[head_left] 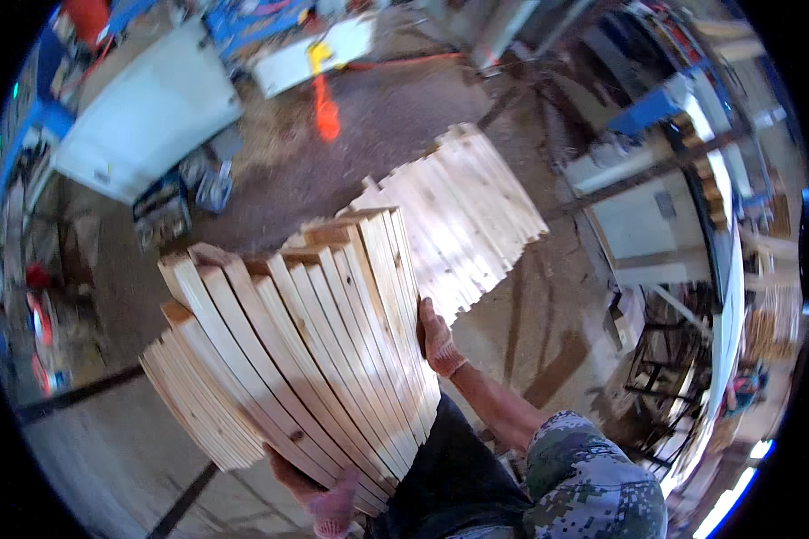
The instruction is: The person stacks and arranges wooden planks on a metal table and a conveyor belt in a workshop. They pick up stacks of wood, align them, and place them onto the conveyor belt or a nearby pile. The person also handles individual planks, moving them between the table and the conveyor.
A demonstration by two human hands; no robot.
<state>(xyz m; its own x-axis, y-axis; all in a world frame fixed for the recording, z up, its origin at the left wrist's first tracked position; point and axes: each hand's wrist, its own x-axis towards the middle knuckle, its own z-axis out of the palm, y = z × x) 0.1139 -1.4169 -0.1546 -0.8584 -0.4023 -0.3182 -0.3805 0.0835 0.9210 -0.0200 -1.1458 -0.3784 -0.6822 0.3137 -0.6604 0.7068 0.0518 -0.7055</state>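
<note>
A thick row of pale wooden slats (pixel 310 346), set on edge side by side with uneven far ends, lies in front of my body. My right hand (pixel 439 341), in a light knit glove with bare-looking fingers, presses against the row's right side. Low at the near left, my left hand (pixel 324 499), gloved likewise, grips the slats' near part; some of its fingers are hidden by the wood. More narrow slats (pixel 198 404) sit lower along the left side. Beyond my right hand lies another layer of slats (pixel 472 211), flat and brightly lit.
A pale panel (pixel 148 112) stands at the far left near a crate of small items (pixel 162 216). An orange-and-yellow tool (pixel 324 103) is at the far middle. On the right are a pale cabinet-like unit (pixel 652 229) and a dark metal frame (pixel 670 386).
</note>
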